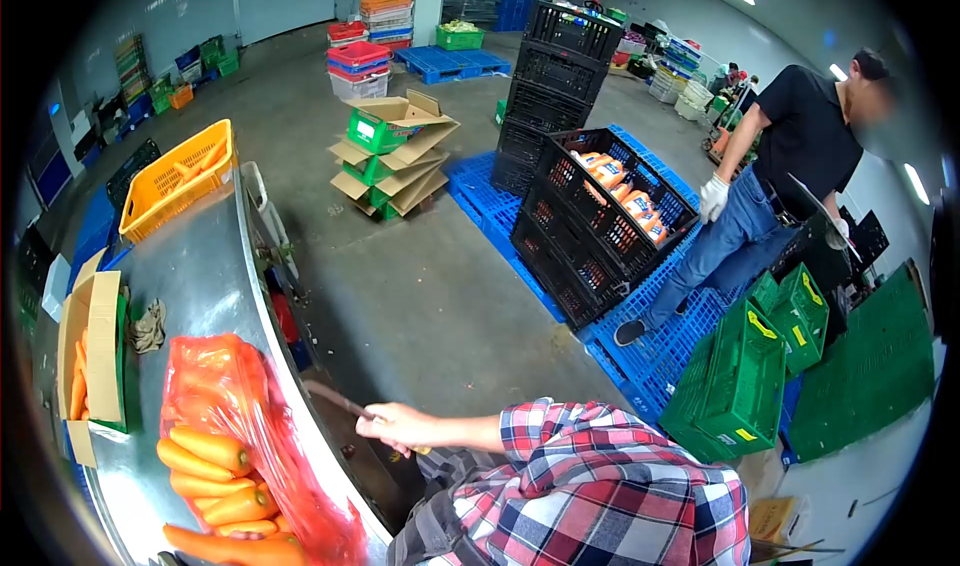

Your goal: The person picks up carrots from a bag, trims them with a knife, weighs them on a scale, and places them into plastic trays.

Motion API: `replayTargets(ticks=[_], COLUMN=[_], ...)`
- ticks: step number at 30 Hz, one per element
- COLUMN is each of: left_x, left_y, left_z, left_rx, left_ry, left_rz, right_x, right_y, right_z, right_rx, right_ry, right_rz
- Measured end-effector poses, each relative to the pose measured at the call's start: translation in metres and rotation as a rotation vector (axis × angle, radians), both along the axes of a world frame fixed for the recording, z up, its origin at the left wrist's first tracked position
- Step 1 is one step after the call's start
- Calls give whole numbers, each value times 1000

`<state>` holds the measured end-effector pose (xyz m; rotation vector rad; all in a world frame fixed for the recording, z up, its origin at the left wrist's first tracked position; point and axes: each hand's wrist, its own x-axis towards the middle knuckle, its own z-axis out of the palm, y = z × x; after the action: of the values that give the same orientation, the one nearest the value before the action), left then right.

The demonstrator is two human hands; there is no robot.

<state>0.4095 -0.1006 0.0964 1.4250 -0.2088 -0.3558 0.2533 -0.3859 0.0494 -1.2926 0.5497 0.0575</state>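
Thick, smooth orange carrots (215, 481) with rounded ends lie loosely heaped on the shiny metal bench (200, 286), at the open end of a thin, crinkled red plastic bag (215, 381) that has more orange shapes inside. The right hand (400, 429) is bare and well apart from them, past the bench's edge; its grip is closed around what looks like a knife (340, 400), a narrow, slightly curved blade pointing toward the bench. The forearm reaches out nearly straight from a rolled plaid sleeve (535, 431). The left hand is out of view, so its grip cannot be told. A crumpled cloth (149, 327) lies near the bag, beside an open cardboard box (98, 351) holding carrots. Farther along sits a yellow plastic crate (180, 181) with slotted walls.
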Motion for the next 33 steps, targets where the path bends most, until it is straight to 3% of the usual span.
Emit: replayTargets(ticks=[3,4,5,6,7,8,9,11,15,27,30,33], left_x=[3,5,5,5,7,25,38,66,98,159,168,175], left_y=[3,3,-4,-27,-49,-62,-91,-123,-151,-202,-210,-204], left_z=[-14,-16,-14,3,28,17,35,40,43,46,52,51], left_rx=[-145,-173,-172,22,150,312,213,295,423,679,695,596], left_ry=[81,88,62,173,169,22,-31,-183,-152,-192,-179,-297], left_rz=[-36,-48,-76,79,-25,-51,-149,-172,-174,-46,-38,-53], right_x=[22,30,45,57,76,93,117,163,217,327,343,384], right_y=[-36,-51,-63,-66,-70,-74,-83,-94,-97,-149,-158,-190], right_z=[-7,-10,-4,21,41,39,38,36,59,52,54,-14], right_rx=[136,116,-61,-123,-257,-329,-413,-588,-847,-959,-1028,-1260], right_ry=[13,-33,7,47,40,-52,-157,-360,-667,-889,-829,-454], right_rz=[-254,-218,-139,-76,19,77,96,177,303,475,519,596])
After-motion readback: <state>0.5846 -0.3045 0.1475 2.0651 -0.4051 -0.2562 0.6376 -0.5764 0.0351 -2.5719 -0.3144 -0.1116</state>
